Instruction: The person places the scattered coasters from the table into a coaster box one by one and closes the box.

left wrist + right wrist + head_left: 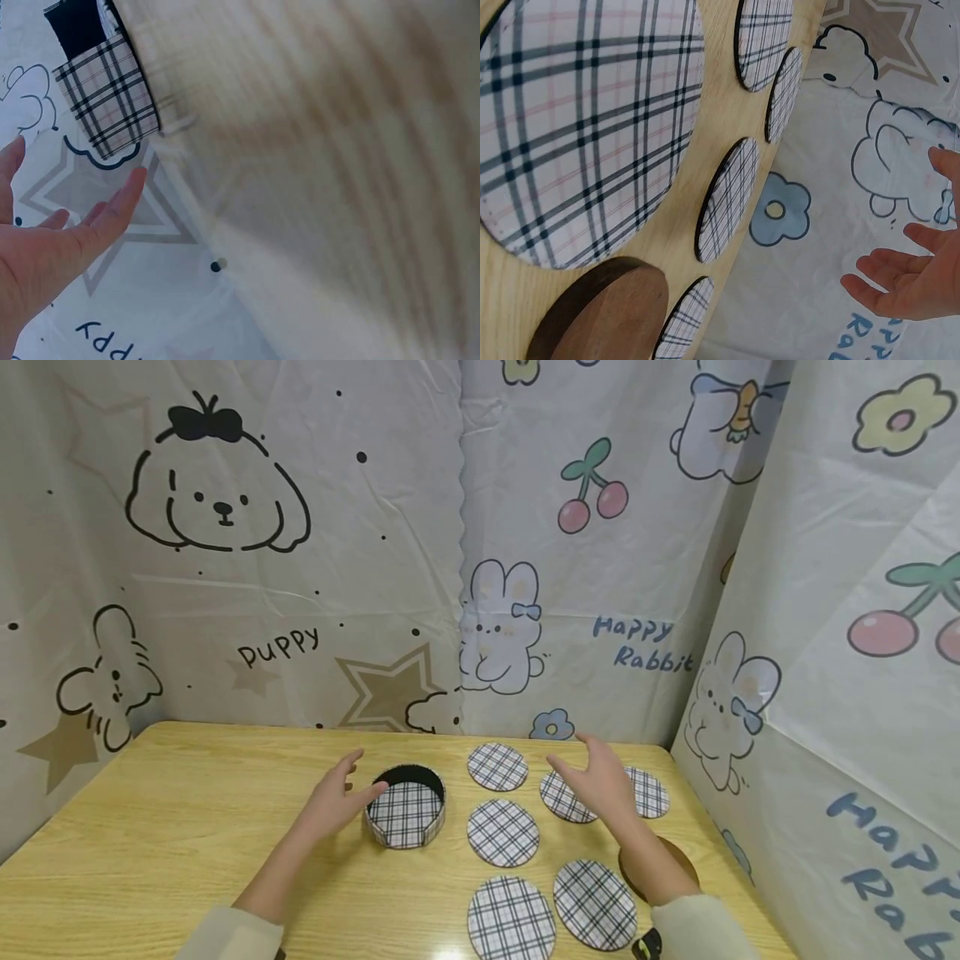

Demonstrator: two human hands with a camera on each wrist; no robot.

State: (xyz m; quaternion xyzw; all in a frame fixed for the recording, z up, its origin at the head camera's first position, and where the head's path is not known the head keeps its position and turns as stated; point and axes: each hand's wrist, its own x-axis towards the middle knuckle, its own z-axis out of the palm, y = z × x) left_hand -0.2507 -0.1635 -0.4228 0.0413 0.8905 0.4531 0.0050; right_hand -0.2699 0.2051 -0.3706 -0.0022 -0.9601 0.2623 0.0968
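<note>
A round plaid coaster holder with a black inner wall stands left of the table's middle, a plaid surface showing inside it. My left hand hovers at its left side, fingers extended and nothing in the grasp; in the left wrist view the hand is apart from the holder. Over the back right coasters, my right hand is raised with thumb and fingers spread, holding nothing. Beneath it lies a plaid coaster, partly covered, with another coaster to its right.
More plaid coasters lie in a column right of the holder: a far one, a middle one and a near one. Another coaster lies beside the near one. A brown wooden disc sits under my right forearm. Printed curtains hang behind the table.
</note>
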